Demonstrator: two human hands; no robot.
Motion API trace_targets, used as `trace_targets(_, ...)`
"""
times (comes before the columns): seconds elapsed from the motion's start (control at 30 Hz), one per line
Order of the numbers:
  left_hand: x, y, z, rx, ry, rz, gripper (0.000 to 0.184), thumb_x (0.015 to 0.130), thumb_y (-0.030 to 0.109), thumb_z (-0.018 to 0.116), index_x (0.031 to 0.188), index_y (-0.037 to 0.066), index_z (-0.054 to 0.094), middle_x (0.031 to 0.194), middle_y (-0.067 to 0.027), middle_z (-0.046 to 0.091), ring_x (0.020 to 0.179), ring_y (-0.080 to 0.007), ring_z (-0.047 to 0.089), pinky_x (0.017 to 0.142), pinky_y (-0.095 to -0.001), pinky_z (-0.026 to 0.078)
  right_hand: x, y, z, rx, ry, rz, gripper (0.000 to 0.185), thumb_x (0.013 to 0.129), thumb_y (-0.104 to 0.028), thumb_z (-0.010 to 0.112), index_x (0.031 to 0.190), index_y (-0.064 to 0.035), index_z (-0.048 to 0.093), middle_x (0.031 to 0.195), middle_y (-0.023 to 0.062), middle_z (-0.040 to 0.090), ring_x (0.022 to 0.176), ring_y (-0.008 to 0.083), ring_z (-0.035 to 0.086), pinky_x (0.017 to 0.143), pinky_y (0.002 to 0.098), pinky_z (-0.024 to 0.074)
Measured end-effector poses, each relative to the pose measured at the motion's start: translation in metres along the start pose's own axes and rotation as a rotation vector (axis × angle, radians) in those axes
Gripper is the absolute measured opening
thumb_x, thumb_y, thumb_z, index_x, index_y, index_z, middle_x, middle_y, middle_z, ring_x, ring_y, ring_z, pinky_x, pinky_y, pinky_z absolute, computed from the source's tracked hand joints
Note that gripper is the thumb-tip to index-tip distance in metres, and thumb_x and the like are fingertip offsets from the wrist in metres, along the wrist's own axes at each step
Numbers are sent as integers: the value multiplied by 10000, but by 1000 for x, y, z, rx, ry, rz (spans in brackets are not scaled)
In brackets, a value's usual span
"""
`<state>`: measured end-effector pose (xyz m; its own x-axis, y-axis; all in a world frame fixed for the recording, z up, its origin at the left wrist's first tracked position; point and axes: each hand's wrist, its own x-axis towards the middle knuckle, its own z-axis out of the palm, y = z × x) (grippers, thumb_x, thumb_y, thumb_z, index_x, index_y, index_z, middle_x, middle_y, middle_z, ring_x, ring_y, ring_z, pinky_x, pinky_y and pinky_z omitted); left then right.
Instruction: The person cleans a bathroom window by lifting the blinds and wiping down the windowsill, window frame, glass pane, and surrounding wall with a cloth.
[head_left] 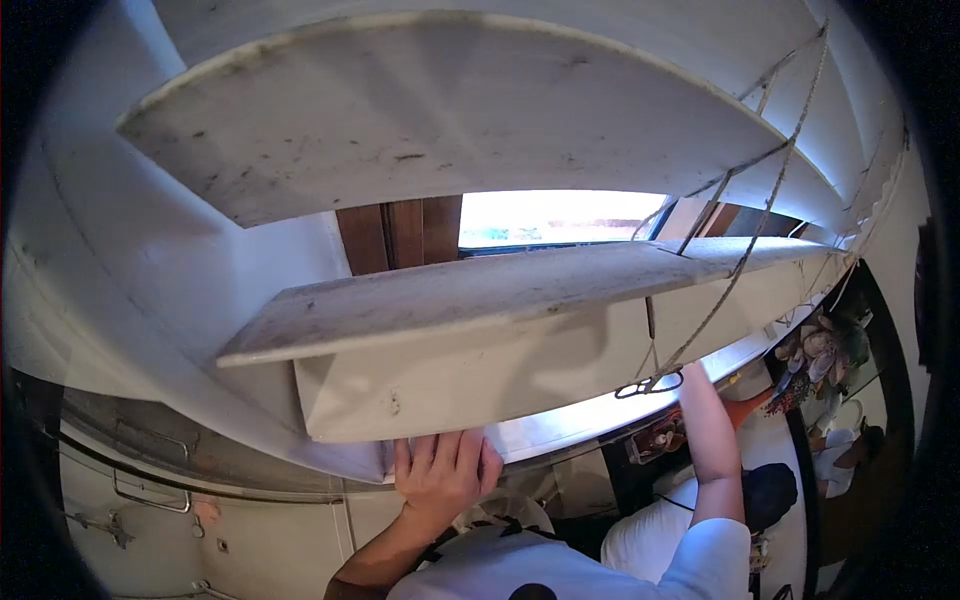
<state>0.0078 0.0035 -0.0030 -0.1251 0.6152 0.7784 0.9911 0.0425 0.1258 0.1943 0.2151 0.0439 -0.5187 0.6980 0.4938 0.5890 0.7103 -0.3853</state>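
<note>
Wide white slats of a blind cross the view, with dark specks on the upper slat (430, 130) and middle slat (450, 295). My left hand (445, 475) is at the lower edge of the lowest slat (450, 380), its fingers close together, pointing up and wrapped at that edge, with the tips hidden. Over on the right, my right forearm (712, 430) reaches up to the bright white ledge (580, 410). Beside the wrist hang looped cords (650, 384). My right hand is hidden behind the slat and cords.
Behind the slats are a bright window (560, 215) and brown wood (405, 235). Thin cords (775, 190) run down the right side. A person with a dark head (770, 495) is at lower right, near flowers (815, 355). Metal handles (150, 490) are at lower left.
</note>
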Motion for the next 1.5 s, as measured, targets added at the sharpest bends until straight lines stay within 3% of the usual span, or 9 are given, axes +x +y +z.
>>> trace_targets(0.37,4,3,1,37,51,5,282,703,229,532,940,106,622,912,-7,610,738,-176,540,937,-477,345,26,-63,52,-89,-149,-344,285,761,-140,519,1021,-36,572,960,133,612,899,234,588,818,361,445)
trace_targets(0.57,0,1,1,11,132,4,255,689,203,544,913,110,623,886,-13,601,731,-181,542,928,-478,348,14,-88,33,-182,-628,-337,289,761,-137,518,1028,-38,571,965,129,612,905,226,587,824,358,443)
trace_targets(0.67,-6,-2,-2,-85,188,75,237,675,167,551,893,109,621,870,-24,595,729,-184,543,918,-473,361,8,-109,54,-880,232,-1251,243,766,-122,511,996,-55,551,963,94,599,892,217,593,781,366,461)
trace_targets(0.73,-11,-8,-8,-161,212,127,233,662,139,558,884,107,620,863,-31,592,730,-186,545,910,-468,373,1,-128,56,-119,-259,-698,239,764,-144,529,990,-70,515,948,58,590,869,224,602,692,362,491)
trace_targets(0.9,-37,-11,-31,-447,194,166,314,601,28,572,908,79,609,867,-57,596,749,-214,562,850,-438,439,-9,-98,41,54,-228,-517,262,649,-53,608,910,-71,582,847,88,603,813,272,596,684,369,480)
trace_targets(1.3,-64,-12,-74,-469,284,28,337,585,-53,530,898,64,575,864,-81,583,758,-241,565,808,-432,458,-28,-156,74,378,-175,-358,288,743,48,500,1014,-47,526,852,131,599,824,303,592,701,371,470)
trace_targets(1.37,-66,-20,-86,-456,393,14,250,683,-5,493,922,40,547,866,-109,559,815,-248,547,804,-444,462,-48,-172,62,747,-635,-126,268,747,44,498,993,-56,533,892,125,581,881,295,562,748,370,444)
trace_targets(1.43,-63,-28,-102,-419,557,-11,194,765,47,463,944,7,527,886,-140,539,847,-251,533,806,-455,463,-73,-193,80,691,-169,-505,267,750,63,475,981,-59,532,964,115,560,936,283,524,810,361,403)
trace_targets(1.5,-64,-37,-122,-346,674,-46,198,818,72,431,970,-27,510,934,-167,521,856,-264,527,822,-466,458,-84,-200,75,733,-192,-424,281,752,76,468,990,-60,527,983,105,549,970,280,502,855,358,367)
